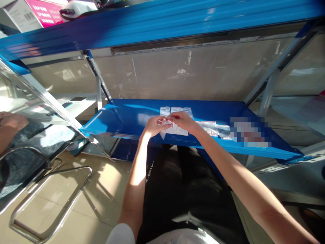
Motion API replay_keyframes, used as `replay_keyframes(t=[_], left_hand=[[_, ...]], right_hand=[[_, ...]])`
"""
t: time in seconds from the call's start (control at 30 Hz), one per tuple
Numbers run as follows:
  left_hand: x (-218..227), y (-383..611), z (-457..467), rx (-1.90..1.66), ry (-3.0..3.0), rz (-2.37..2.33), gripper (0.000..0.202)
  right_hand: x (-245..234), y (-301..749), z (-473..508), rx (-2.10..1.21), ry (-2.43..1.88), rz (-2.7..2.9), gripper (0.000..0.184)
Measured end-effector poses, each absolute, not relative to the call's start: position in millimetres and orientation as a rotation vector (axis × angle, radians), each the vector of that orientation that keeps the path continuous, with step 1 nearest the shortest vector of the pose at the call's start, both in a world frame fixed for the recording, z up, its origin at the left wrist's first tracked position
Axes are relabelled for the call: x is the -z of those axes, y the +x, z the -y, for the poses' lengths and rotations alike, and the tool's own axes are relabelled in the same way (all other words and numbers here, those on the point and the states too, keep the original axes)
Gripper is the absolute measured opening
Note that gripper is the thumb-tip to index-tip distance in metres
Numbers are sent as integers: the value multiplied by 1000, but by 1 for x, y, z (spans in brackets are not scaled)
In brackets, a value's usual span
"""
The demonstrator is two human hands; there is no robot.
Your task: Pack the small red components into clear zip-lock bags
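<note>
Our left hand [153,126]: thumb and fingers pinched on a clear bag [167,122].
Our right hand [180,119]: at 2 o'clock of our left, fingertips on that bag.
Blue shelf [132,117]: beneath both; flat bags [187,110] peek out at 12 o'clock.
Bag with reddish bits [209,128]: 3 o'clock of our hands.
Pink-and-white box [48,14]: 10 o'clock, on our upper shelf [162,27].
Another person's hand [14,121]: 9 o'clock.

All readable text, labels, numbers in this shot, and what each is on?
"2024": pink label on box; its other characters are too blurred to quote.
Box's pale side: barcode and small print, unreadable.
Trousers: white lettering down one leg, too blurred.
Bags: nothing legible.
</note>
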State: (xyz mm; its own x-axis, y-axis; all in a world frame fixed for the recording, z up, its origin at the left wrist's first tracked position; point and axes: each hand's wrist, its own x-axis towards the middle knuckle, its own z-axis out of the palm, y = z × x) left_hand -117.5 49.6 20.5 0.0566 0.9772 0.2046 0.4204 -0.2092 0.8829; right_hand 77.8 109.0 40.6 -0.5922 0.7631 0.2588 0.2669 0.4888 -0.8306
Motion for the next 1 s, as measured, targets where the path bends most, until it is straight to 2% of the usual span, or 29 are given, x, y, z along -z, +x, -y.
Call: replay_keyframes(t=[0.23,0.37,0.8,1.0], left_hand=[[-20,-118,-48,-1155,1614,-1428,61],[-21,-119,-48,-1158,1619,-1459,61],[-19,-119,-49,-1146,1612,-1489,59],[-27,-116,-43,-1145,1639,-1529,52]], right_hand=[[-14,92,-129,-619,-1165,2149,23],[5,91,-132,-471,-1206,2264,19],[16,85,-129,-397,-1238,2360,15],[18,84,-129,-385,-1222,2383,18]])
